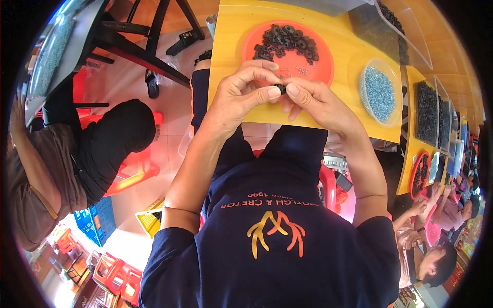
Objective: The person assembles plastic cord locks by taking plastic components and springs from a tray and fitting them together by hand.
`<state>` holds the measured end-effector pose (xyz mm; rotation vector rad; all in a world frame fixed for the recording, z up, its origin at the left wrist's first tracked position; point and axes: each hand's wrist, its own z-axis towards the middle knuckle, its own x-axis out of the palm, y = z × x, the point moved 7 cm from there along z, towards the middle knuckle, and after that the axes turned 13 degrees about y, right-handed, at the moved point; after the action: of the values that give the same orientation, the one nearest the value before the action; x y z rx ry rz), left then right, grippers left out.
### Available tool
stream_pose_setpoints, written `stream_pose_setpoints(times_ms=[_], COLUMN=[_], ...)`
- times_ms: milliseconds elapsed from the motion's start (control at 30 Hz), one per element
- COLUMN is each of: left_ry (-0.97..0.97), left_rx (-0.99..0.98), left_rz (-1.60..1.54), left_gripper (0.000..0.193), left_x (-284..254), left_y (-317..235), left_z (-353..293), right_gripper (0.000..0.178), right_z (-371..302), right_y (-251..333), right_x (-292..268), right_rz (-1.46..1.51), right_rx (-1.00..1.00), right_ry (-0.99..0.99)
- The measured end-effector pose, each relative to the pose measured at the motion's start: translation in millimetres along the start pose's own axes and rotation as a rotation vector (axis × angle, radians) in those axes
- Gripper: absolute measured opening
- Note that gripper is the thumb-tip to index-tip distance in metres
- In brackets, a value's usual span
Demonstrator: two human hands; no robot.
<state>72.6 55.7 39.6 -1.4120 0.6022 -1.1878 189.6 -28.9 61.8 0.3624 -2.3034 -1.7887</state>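
Between the fingertips of both hands is a small black part (280, 89), mostly covered by the fingers. My left hand (245, 92) pinches it from the left with thumb and forefinger. From the right, my right hand (313, 100) closes thumb and fingers on the same part. Just beyond the hands lies a round orange-red tray (326, 66) on the yellow table. A heap of black ring-like parts (287, 41) covers its far side, and several tiny silvery pieces (300, 70) are scattered nearer to me.
Right of the tray stands a clear round tub (363, 95) full of small bluish-silver pieces (381, 95). Clear bins (429, 56) with black parts stand farther right. A person (51, 174) sits at the left, others (429, 256) at the right. Red stools (115, 272) are at lower left.
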Motion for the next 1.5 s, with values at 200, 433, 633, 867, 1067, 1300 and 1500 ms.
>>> stream_pose_setpoints(times_ms=[200,433,633,867,1067,1300,1500], left_ry=[-0.006,0.001,0.011,-0.167,-0.386,-0.400,-0.345], left_rx=[0.097,0.210,0.198,0.184,0.179,-0.002,-0.026], left_rz=[0.379,0.834,0.898,0.798,0.659,0.449,0.439], left_gripper=[0.024,0.029,0.031,0.061,0.042,0.038,0.036], left_x=[17.5,26.9,30.3,11.7,-25.5,-44.1,-37.8], left_y=[-28.0,-39.2,-42.4,-40.8,-15.6,16.0,19.2], left_z=[2.3,5.3,7.6,-8.9,-21.4,-27.4,-27.8], right_gripper=[0.052,0.046,0.039,0.037,0.041,0.045,0.019], right_z=[7.7,17.4,18.3,13.3,32.9,32.1,18.3], right_y=[-15.1,-21.5,-26.0,12.1,90.7,81.3,7.9], right_x=[15.2,26.9,25.5,-28.7,-154.3,-165.5,-111.0], right_rz=[0.575,0.938,0.867,0.376,0.087,-0.126,-0.643], right_rx=[-0.152,-0.211,-0.196,-0.025,-0.223,-0.293,-0.034], right_ry=[-0.043,0.034,0.043,-0.206,-0.449,-0.583,-0.579])
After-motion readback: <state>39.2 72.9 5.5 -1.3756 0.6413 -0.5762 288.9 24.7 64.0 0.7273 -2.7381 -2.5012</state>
